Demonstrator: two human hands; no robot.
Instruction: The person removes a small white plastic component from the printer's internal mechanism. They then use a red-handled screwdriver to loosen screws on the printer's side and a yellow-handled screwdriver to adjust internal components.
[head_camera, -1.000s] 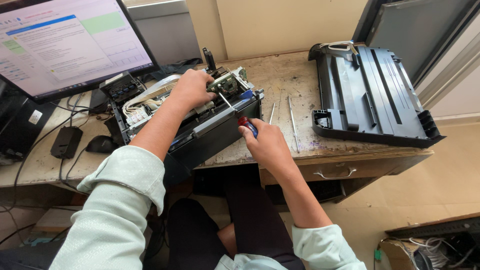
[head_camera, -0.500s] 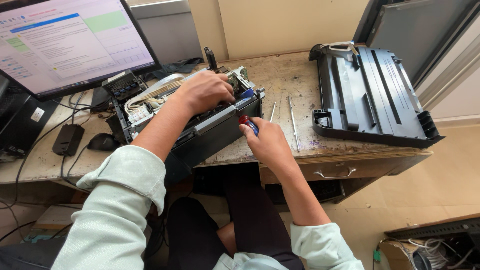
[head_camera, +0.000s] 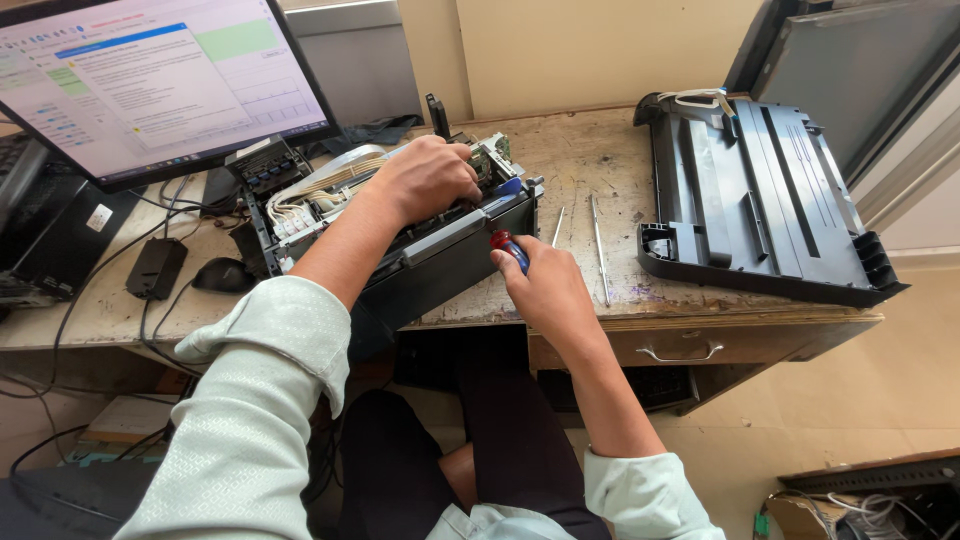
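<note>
An opened black printer (head_camera: 440, 255) with bare circuit boards and white ribbon cables lies on the worn desk (head_camera: 590, 160). My left hand (head_camera: 425, 180) rests on top of its inner frame, fingers curled down on the parts near the green board. My right hand (head_camera: 545, 290) is closed around a screwdriver with a red and blue handle (head_camera: 508, 247), its tip set against the printer's right end. Both arms wear pale green sleeves.
A black printer cover (head_camera: 760, 200) lies at the desk's right. Two thin metal rods (head_camera: 597, 240) lie between it and the printer. A lit monitor (head_camera: 150, 80) stands back left, with a mouse (head_camera: 222, 274) and cables below. A drawer with a handle (head_camera: 680, 352) is under the desk's edge.
My left hand has slid right across the top of the printer toward the green board. The right hand has stayed on the screwdriver at the printer's right end.
</note>
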